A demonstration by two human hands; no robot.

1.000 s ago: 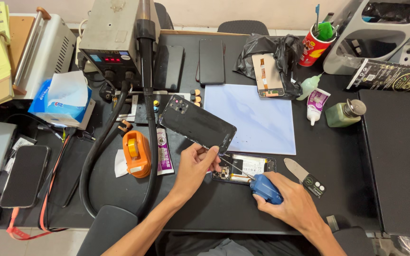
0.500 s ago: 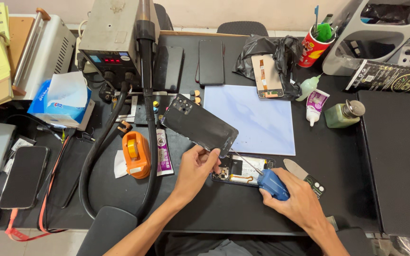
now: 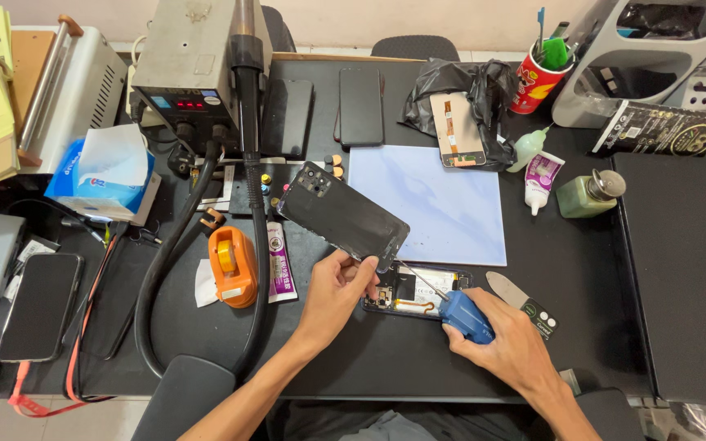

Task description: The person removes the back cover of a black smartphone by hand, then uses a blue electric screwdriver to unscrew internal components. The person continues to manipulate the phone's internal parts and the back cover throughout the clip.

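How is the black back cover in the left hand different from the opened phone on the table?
The back cover is lifted and tilted, held by the left hand; the opened phone lies flat. The cover shows a plain black surface with camera holes; the phone shows its inner parts. Both are long rectangles.

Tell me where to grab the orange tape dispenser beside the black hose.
Grip the orange tape dispenser across its long sides, coming from above. It lies narrow and upright on the black table, with the black hose close on its right, so a top-down pinch is probably the clearest way in.
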